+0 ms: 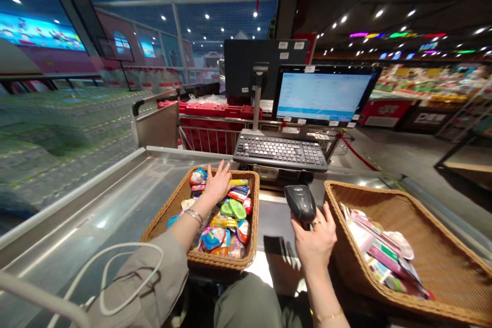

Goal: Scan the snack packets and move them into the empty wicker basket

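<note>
My left hand (217, 183) reaches into the left wicker basket (166, 215), fingers spread and resting on the colourful small packets (229, 213) heaped inside. It holds nothing that I can see. My right hand (315, 238) is closed round the handle of a dark handheld barcode scanner (301, 202), held upright over the steel counter between the two baskets. The right wicker basket (442, 246) holds several flat packets (378, 253) along its left side.
A black keyboard (280, 152) and a lit screen (322, 96) stand behind the baskets. Beyond them are a red shopping cart (215, 125) and a second monitor's back (251, 64). A steel counter (107, 200) runs left. A white cable (115, 277) loops over my left sleeve.
</note>
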The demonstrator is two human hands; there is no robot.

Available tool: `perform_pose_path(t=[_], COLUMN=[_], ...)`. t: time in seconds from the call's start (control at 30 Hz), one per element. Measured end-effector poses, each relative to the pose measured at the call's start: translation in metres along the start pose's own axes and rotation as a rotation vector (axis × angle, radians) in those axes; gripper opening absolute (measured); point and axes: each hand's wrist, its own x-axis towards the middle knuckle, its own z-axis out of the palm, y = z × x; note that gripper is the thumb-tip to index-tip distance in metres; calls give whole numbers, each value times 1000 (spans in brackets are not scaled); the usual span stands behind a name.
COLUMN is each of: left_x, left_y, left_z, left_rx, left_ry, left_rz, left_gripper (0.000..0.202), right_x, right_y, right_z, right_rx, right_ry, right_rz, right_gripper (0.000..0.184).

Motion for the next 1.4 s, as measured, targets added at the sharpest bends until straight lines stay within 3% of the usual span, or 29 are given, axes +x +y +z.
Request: perform_pose_path(t=[0.4, 0.93, 1.4], left_x=[3, -1, -11], left_y=[6, 17, 31], left_z=[-9, -8, -43], left_rx=[-34, 10, -122], left_ry=[-99, -71, 49], left_rz=[-83, -132, -136], left_gripper=[20, 17, 11], right_x=[0, 19, 15], right_y=[2, -1, 11], right_z=[4, 2, 0], right_rx=[-5, -26, -1], right_ry=[-16, -63, -130], right_rz=[-24, -26, 67], right_gripper=[28, 33, 29])
